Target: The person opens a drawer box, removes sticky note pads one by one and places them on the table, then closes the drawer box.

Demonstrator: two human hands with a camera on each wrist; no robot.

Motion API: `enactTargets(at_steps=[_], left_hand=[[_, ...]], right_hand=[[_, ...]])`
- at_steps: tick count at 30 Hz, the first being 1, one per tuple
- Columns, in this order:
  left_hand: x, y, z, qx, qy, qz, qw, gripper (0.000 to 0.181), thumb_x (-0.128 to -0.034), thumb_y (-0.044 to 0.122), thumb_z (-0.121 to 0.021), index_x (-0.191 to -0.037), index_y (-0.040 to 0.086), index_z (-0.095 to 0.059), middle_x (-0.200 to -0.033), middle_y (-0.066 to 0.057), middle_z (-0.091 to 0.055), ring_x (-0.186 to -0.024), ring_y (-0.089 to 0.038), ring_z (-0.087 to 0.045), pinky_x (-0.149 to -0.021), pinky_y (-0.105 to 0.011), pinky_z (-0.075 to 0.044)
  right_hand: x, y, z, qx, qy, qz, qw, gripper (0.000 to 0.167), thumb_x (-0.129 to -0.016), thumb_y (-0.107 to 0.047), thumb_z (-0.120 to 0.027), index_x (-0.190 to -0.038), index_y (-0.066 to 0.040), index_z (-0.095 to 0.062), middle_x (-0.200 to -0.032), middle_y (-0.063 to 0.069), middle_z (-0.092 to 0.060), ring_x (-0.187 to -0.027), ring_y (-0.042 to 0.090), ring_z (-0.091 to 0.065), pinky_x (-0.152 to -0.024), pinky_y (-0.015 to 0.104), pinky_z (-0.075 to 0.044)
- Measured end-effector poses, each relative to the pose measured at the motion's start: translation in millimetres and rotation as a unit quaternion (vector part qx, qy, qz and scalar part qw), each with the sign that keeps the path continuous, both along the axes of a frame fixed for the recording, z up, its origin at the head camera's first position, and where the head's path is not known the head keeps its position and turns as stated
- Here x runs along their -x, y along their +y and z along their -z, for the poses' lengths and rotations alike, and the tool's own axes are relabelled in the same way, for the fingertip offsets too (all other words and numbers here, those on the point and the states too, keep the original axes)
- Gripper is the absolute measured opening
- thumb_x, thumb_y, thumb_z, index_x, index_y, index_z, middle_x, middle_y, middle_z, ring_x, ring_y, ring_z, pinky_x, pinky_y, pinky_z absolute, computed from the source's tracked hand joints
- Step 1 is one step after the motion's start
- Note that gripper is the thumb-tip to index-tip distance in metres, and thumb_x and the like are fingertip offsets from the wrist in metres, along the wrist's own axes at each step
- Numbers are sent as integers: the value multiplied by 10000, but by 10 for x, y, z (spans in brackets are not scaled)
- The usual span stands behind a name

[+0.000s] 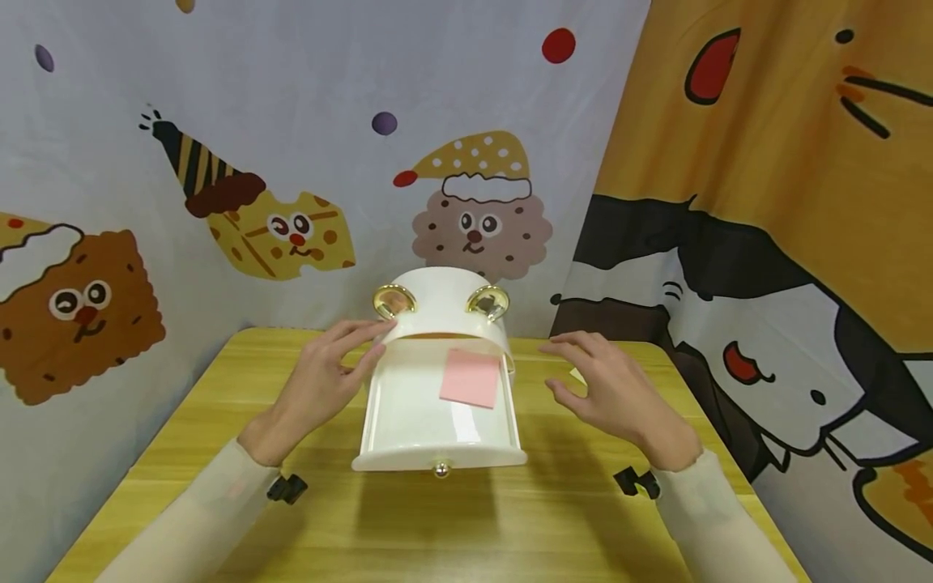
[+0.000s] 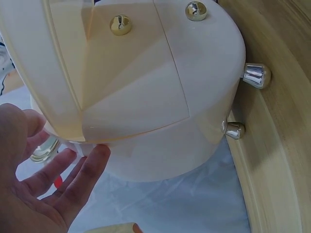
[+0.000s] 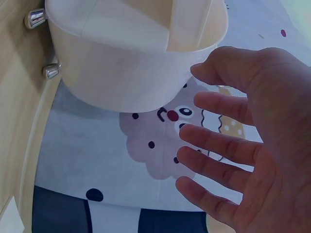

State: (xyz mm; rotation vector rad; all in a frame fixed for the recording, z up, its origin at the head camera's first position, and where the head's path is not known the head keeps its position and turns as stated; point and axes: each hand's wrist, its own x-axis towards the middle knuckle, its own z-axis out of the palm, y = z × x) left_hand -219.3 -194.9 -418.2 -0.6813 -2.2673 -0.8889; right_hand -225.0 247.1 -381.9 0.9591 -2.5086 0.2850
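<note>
So, pink pad (image 1: 470,378) sits far-right in extended drawer (image 1: 408,405); left grip (image 1: 313,382) loose at left of white box (image 1: 440,300), right grip (image 1: 615,393) wide, empty. I'd brace the box, slide drawer level.

White container (image 3: 121,73), two silver feet (image 3: 51,71) on wooden counter (image 3: 13,107). Right grip (image 3: 272,141), bare hand, beside container: fingers (image 3: 214,138) spread, thumb (image 3: 209,72) by its wall, contact unclear. Behind container, printed cloth (image 3: 82,136) with smiling face (image 3: 173,115). Pale flat piece (image 3: 10,221) on counter, apart from container.
</note>
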Motion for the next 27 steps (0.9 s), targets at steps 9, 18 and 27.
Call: enactTargets(at_steps=[9, 18, 27], left_hand=[[20, 40, 6, -63, -4, 56, 10000, 415, -1113, 67, -793, -1517, 162, -795, -1359, -162, -805, -1032, -320, -852, -648, -207, -664], [21, 32, 4, 52, 112, -5, 9999, 422, -1102, 71, -811, -1516, 152, -794, -1368, -165, -804, -1035, -311, -854, -650, -186, -652], [9, 7, 21, 23, 223, 7, 9997, 431, -1091, 51, -816, -1510, 149, -797, -1363, -164, -804, -982, -282, -842, -635, -151, -626]], right_hand=[[-125, -112, -142, -122, 76, -198, 9997, 458, -1022, -328, -921, -1434, -164, -804, -1454, 85, -778, -1323, 329, -757, -1044, 562, -690], [-216, -262, -279, -143, 180, -545, 9982, 446, -1026, -311, -916, -1440, -189, -805, -1462, 72, -777, -1298, 295, -763, -988, 510, -699], [-250, -406, -343, -168, 120, -876, 9959, 443, -1022, -288, -913, -1445, -208, -810, -1433, 26, -790, -1260, 244, -778, -983, 461, -698]])
